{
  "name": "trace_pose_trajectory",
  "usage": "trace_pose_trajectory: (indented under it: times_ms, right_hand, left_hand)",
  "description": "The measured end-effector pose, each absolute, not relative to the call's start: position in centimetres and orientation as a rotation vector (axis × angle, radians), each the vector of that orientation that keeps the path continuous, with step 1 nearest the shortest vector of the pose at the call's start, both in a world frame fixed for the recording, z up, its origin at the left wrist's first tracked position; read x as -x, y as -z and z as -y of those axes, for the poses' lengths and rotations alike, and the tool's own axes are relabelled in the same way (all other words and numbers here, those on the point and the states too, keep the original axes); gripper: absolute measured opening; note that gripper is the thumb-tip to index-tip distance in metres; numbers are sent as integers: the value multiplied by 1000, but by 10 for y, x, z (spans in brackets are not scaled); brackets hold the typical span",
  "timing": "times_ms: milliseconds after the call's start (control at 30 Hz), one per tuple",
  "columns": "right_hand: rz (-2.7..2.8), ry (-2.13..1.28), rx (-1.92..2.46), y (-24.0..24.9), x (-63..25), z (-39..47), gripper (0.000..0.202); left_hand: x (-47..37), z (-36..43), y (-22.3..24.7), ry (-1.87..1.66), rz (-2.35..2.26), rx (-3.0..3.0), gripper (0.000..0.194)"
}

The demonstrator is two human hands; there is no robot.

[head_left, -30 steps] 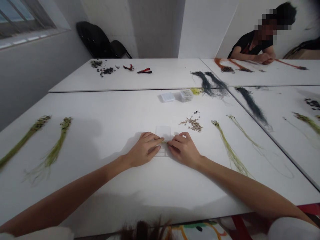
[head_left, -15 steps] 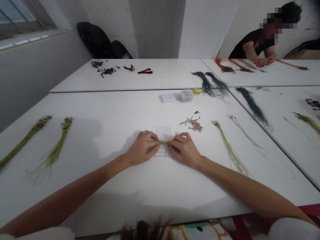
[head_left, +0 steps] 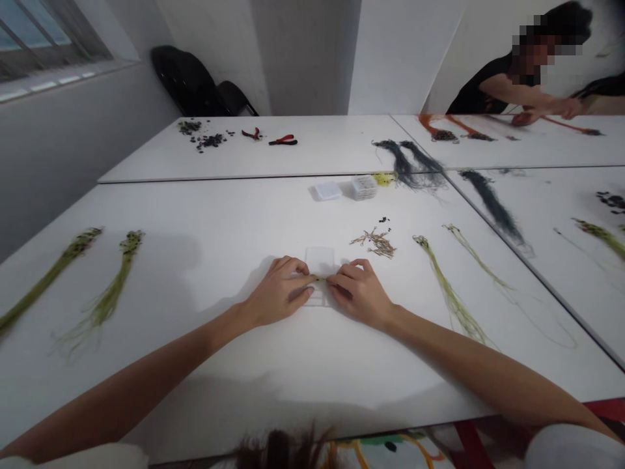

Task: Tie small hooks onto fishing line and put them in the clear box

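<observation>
In the middle of the white table lies an opened clear plastic box [head_left: 319, 256], its lid part flat on the far side. Over its near part, both my hands meet at a small yellow-green piece [head_left: 320, 280], too small and covered to name. My left hand [head_left: 282, 290] pinches its left end between thumb and fingers. Its right end is in the closed fingertips of my right hand [head_left: 359, 291]. Just beyond my right hand is a pile of small brass-coloured metal pieces [head_left: 378, 243], with a few black bits [head_left: 384, 220] behind it.
Yellow-green strand bundles [head_left: 110, 280] lie at left and more bundles [head_left: 442, 286] at right. Farther back are a small white case [head_left: 327, 191], a stacked clear box [head_left: 364, 187], dark strand bundles [head_left: 400, 163] and red-handled pliers [head_left: 283, 140]. A co-worker [head_left: 517, 88] leans over orange bundles [head_left: 434, 127].
My left index finger has shifted slightly right over the small piece; otherwise my hands stay nearly still. The co-worker's hands have moved apart, one reaching right.
</observation>
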State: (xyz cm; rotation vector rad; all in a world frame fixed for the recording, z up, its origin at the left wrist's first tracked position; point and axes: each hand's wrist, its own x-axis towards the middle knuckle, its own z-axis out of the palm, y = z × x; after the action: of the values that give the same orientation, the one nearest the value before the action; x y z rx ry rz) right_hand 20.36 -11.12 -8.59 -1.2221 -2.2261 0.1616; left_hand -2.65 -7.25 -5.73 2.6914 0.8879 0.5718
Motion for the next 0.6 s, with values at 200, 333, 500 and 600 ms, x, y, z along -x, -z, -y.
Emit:
trace_pose_trajectory:
  times_ms: [200, 333, 500, 600]
  right_hand:
    - [2225, -174, 1229, 84, -203, 111, 19]
    - [2215, -167, 1226, 85, -203, 111, 19]
    - [2210, -166, 1218, 86, -204, 111, 18]
    - [2212, -169, 1216, 86, -204, 111, 18]
  left_hand:
    - [25, 72, 58, -552, -916, -2641, 28]
    - [29, 71, 57, -602, -900, -2551, 28]
    - [34, 72, 57, -581, -889, -2513, 36]
    - [35, 73, 57, -574, -901, -2515, 40]
